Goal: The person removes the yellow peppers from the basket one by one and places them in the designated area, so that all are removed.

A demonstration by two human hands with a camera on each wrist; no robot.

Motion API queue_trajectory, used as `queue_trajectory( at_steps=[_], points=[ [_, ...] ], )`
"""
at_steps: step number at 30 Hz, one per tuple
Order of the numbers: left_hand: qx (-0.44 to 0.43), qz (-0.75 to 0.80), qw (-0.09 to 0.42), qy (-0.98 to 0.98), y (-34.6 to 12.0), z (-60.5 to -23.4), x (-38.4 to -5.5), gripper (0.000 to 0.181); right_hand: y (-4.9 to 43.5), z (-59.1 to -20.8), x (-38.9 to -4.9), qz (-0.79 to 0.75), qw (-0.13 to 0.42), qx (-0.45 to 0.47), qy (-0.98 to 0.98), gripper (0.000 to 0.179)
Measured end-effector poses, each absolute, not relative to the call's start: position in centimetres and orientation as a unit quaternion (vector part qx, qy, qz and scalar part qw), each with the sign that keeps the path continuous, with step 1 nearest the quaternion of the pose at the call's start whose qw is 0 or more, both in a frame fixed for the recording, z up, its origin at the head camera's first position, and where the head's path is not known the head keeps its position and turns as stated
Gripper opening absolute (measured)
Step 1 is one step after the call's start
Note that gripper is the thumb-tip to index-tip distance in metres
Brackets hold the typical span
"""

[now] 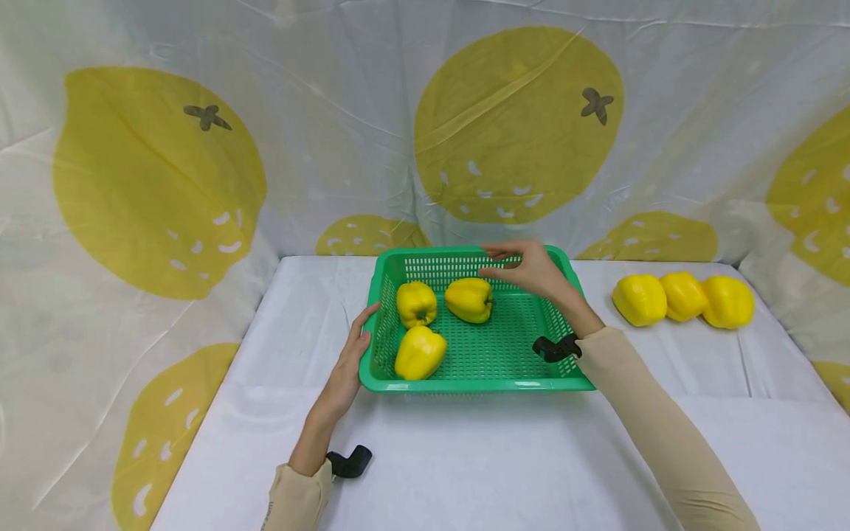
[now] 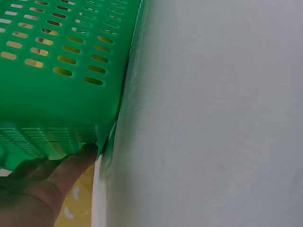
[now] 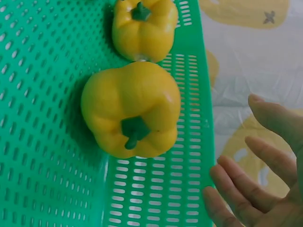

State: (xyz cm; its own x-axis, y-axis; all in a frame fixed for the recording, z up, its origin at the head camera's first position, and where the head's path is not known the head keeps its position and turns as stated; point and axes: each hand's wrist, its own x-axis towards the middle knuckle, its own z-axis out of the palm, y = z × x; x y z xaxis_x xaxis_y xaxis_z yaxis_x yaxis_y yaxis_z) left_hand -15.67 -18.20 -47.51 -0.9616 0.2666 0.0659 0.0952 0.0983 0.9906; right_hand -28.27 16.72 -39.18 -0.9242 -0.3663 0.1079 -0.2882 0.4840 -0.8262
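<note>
A green plastic basket (image 1: pixel 491 385) with slotted walls stands on the white-covered table. Inside it lie three yellow bell peppers: one pepper (image 1: pixel 416 304) at the back left, another pepper (image 1: pixel 420 354) at the front left, and a third pepper (image 1: pixel 469 299) near the back wall. My left hand (image 1: pixel 343 372) rests with extended fingers against the basket's left side; in the left wrist view its fingertips touch the slotted wall. Over the back right of the basket is my right hand (image 1: pixel 524 269), fingers spread and holding nothing, just right of the third pepper (image 3: pixel 132 111).
Three more yellow bell peppers (image 1: pixel 684 296) sit in a row on the table, right of the basket. A white cloth (image 1: pixel 339 133) printed with large yellow lemons hangs behind and at the sides. Each wrist wears a black strap piece (image 1: pixel 350 462).
</note>
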Motion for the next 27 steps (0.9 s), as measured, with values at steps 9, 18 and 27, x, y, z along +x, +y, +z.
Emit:
queue_trajectory(
  at_steps=[9, 18, 27],
  points=[
    [0.124, 0.660, 0.068, 0.738, -18.1, -47.5, -15.7, 0.050, 16.3, -40.1, -27.9, -0.396, 0.086, -0.207, 0.891, 0.053],
    [0.123, 0.652, 0.063, 0.745, -18.3, -47.4, -15.8, 0.050, 15.1, -40.8, -28.1, -0.375, 0.097, -0.237, 0.891, 0.049],
    [0.123, 0.654, 0.062, 0.743, -18.2, -47.4, -15.7, 0.050, 14.8, -41.8, -28.3, -0.366, 0.090, -0.246, 0.893, 0.044]
  ],
)
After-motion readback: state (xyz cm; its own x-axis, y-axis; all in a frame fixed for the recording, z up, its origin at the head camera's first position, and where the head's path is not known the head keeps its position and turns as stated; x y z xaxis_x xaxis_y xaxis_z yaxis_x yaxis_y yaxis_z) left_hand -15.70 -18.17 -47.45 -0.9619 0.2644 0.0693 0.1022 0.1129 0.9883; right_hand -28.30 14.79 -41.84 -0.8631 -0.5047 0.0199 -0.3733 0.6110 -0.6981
